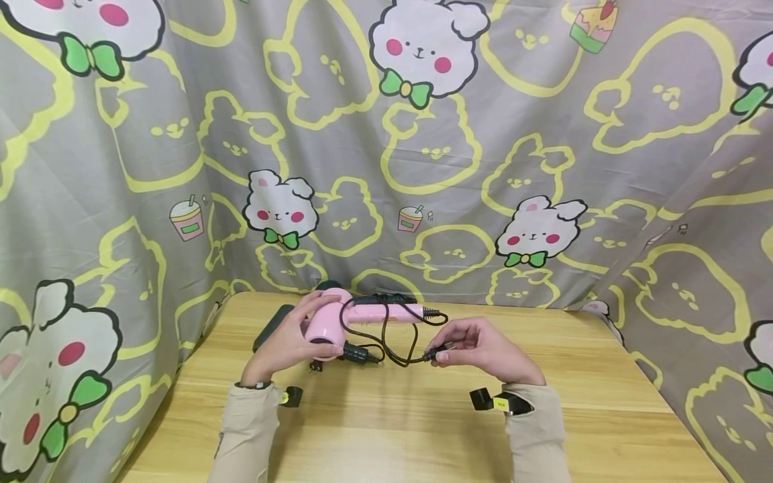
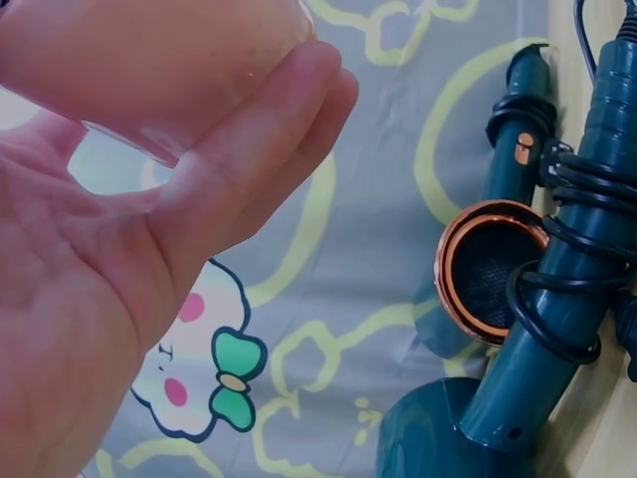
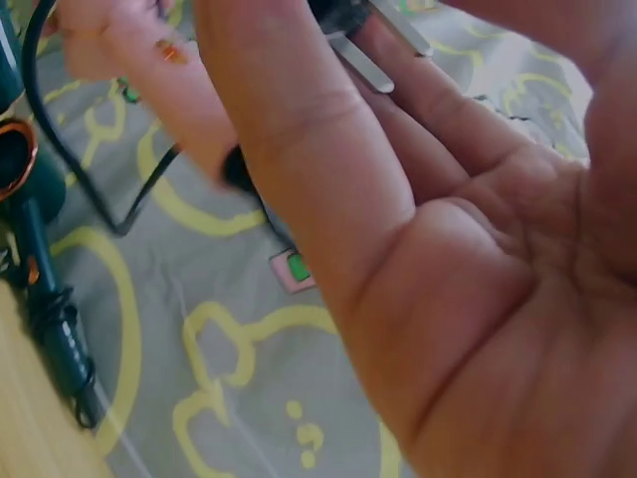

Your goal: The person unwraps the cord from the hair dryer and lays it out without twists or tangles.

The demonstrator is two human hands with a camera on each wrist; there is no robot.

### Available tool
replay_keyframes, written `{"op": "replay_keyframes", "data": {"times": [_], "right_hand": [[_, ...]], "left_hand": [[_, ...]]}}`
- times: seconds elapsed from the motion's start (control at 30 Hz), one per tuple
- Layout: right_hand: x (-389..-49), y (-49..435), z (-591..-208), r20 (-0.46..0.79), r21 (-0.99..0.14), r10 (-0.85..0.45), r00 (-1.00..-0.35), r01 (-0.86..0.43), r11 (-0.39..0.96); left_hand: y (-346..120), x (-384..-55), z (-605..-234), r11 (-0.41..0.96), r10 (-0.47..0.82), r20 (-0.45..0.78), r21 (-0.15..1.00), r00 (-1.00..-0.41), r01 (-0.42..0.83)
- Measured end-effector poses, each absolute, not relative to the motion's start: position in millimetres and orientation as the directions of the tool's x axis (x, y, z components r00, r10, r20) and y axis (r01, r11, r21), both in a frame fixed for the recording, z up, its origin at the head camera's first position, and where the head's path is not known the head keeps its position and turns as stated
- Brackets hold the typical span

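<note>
My left hand (image 1: 284, 345) grips the head of a pink hair dryer (image 1: 328, 320), fingers over the top and thumb along the near side. The dryer's handle (image 1: 386, 312) points right, and its black cord (image 1: 400, 362) hangs in loose loops across it. Between thumb and fingers, my right hand (image 1: 483, 349) pinches the plug (image 1: 436, 351) at the cord's end; its two metal prongs (image 3: 363, 68) show in the right wrist view. Behind and below the pink dryer are dark green hair dryers, one (image 2: 547, 339) with cord wound around its handle, another (image 2: 513, 149) with a copper-coloured rim.
The wooden table (image 1: 374, 429) spreads under both hands. A grey patterned curtain (image 1: 344, 147) hangs close behind the table's far edge and along both sides. Each wrist carries a small black camera mount, the right one (image 1: 504, 402) with a yellow label.
</note>
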State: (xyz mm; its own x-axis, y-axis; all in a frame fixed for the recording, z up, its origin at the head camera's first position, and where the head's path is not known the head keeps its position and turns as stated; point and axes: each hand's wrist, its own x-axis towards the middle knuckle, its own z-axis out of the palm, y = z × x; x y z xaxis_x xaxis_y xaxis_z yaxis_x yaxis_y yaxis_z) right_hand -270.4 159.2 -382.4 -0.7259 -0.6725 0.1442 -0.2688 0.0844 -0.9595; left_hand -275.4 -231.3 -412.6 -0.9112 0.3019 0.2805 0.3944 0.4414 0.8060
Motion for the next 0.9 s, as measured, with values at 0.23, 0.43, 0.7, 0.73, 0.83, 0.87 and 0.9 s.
{"op": "replay_keyframes", "data": {"times": [0.23, 0.43, 0.7, 0.73, 0.83, 0.87, 0.9], "right_hand": [[-282, 159, -396, 0.044, -0.966, -0.688, -0.725, -0.206, 0.156], [-286, 156, -402, -0.018, -0.956, -0.592, -0.806, -0.16, 0.246], [-290, 158, -405, -0.018, -0.969, -0.474, -0.88, -0.102, 0.227], [-291, 158, -405, -0.014, -0.968, -0.461, -0.888, -0.104, 0.228], [-291, 157, -406, 0.008, -0.964, -0.395, -0.918, -0.113, 0.243], [-291, 157, -406, 0.017, -0.962, -0.372, -0.928, -0.118, 0.248], [-292, 157, -405, 0.027, -0.959, -0.343, -0.939, -0.121, 0.256]], "left_hand": [[-232, -273, -409, 0.423, 0.3, 0.28, 0.818, -0.912, 0.39], [-232, -272, -408, 0.406, 0.32, 0.288, 0.819, -0.903, 0.405], [-232, -274, -409, 0.352, 0.357, 0.312, 0.828, -0.881, 0.436], [-232, -274, -409, 0.344, 0.363, 0.313, 0.83, -0.877, 0.439], [-232, -274, -410, 0.324, 0.386, 0.319, 0.831, -0.865, 0.451], [-231, -274, -410, 0.318, 0.392, 0.32, 0.833, -0.863, 0.453], [-231, -274, -410, 0.315, 0.397, 0.321, 0.832, -0.86, 0.456]]}}
